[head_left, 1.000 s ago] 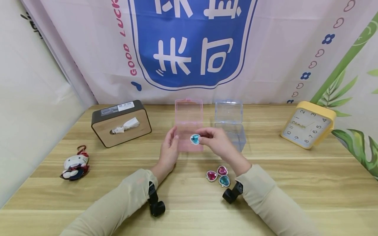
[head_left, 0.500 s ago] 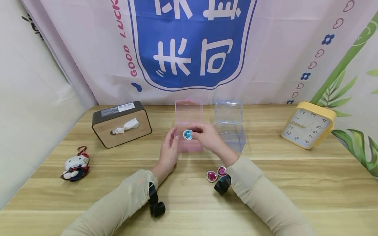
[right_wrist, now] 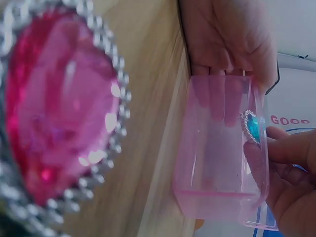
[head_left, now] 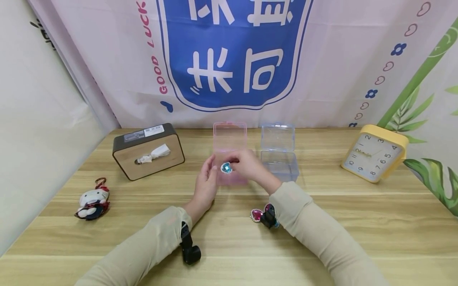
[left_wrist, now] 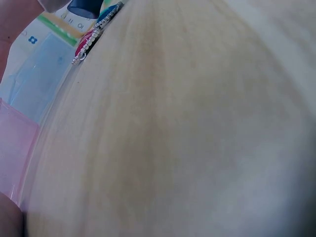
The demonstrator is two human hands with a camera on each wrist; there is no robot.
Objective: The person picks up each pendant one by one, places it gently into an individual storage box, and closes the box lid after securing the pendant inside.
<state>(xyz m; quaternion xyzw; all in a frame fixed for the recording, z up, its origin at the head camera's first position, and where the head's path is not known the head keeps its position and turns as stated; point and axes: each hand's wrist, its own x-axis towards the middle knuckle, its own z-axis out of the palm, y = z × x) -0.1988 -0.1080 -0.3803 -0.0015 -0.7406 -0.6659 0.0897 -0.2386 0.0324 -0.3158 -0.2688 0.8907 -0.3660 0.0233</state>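
Blue heart gem (head_left: pixel 226 168) at open rim of pink box (right_wrist: pixel 212 165), gap to blue box (head_left: pixel 280 167). Right hand (head_left: pixel 246 163) pinches gem's edge, forearm angled inward; left hand (head_left: pixel 206 182), fingers straight, touches pink box's left wall.

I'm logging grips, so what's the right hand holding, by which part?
The right hand pinches a blue gem by its rim, at right in the head view.

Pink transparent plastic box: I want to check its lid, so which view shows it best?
The head view: the pink box shows its whole lid raised at the back, though the right hand covers part of the body. The right wrist view shows the body closer, but little of the lid; the left wrist view, only a piece.
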